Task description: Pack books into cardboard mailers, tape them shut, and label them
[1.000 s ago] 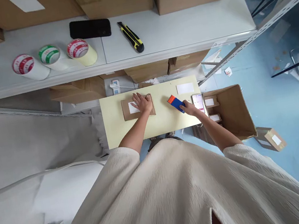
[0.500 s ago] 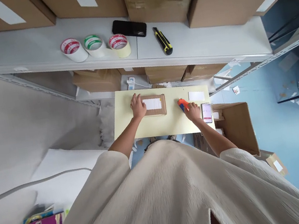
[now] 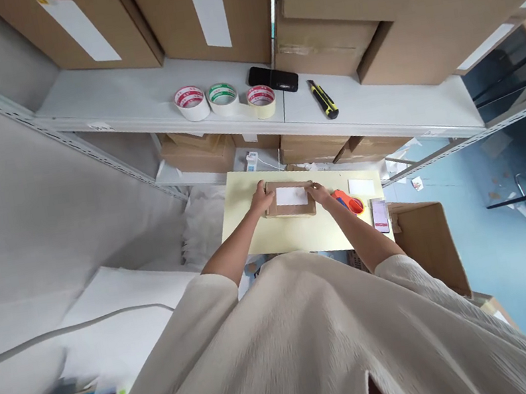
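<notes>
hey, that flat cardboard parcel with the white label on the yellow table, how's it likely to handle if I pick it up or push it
The parcel looks flat and low, so it should slide, not tip or roll. Its cardboard faces look stiff, so it probably won't flop. The left hand and right hand span its ends easily, so it is likely light.

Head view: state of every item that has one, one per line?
small box: closed, flat on the table, white label up
left hand: gripping the box's left end
right hand: gripping the box's right end
tape dispenser: lying on the table, unheld
phone: screen lit, on the table edge
utility knife: on the shelf, blade state unclear
large carton: open
</notes>
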Tool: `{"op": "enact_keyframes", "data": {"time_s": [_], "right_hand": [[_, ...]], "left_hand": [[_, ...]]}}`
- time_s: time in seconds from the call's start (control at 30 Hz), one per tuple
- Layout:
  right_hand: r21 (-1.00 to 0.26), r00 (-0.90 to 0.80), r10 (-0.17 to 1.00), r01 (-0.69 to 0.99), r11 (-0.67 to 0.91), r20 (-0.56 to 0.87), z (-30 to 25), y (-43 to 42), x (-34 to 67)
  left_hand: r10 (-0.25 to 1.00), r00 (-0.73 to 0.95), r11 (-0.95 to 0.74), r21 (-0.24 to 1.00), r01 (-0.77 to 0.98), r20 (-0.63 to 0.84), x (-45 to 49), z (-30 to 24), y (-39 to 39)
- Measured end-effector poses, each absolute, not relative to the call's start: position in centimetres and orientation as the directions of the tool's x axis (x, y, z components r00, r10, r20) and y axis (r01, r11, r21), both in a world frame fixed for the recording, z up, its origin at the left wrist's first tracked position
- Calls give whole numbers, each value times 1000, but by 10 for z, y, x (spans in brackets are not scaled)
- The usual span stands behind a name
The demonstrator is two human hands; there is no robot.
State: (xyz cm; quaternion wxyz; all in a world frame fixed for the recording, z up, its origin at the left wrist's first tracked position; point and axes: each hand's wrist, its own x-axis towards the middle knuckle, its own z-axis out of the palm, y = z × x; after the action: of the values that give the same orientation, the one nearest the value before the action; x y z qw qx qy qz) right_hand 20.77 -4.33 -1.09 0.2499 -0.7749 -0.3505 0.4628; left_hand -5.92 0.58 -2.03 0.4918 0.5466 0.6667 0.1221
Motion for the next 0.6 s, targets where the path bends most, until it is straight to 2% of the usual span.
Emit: {"op": "enact_keyframes", "data": {"time_s": [0.13,0.23,0.33,0.43,0.5,0.6], "right_hand": [[-677,408,720,273,-683,-562,-2,-46,206],[-725,449,750,273,-633,-486,2,-50,206],[-744,447,791,332,-580,-417,-5,-60,205],[-712,443,793,382,-590,-419,-19,-76,206],[-719,429,802,385,-579,-416,-29,-87,206],[-755,412,829,381,-534,-378,-41,-97,206]], "left_hand": [[886,43,371,759,536,-463,-61,-13,9],[910,-13,358,769,530,-414,-59,-7,9],[914,-23,336,726,600,-404,-60,-5,1],[904,1,302,642,705,-427,-61,-6,-14],[934,39,195,598,777,-355,-59,-6,-24],[965,228,-120,561,819,-126,-48,-3,-35]]}}
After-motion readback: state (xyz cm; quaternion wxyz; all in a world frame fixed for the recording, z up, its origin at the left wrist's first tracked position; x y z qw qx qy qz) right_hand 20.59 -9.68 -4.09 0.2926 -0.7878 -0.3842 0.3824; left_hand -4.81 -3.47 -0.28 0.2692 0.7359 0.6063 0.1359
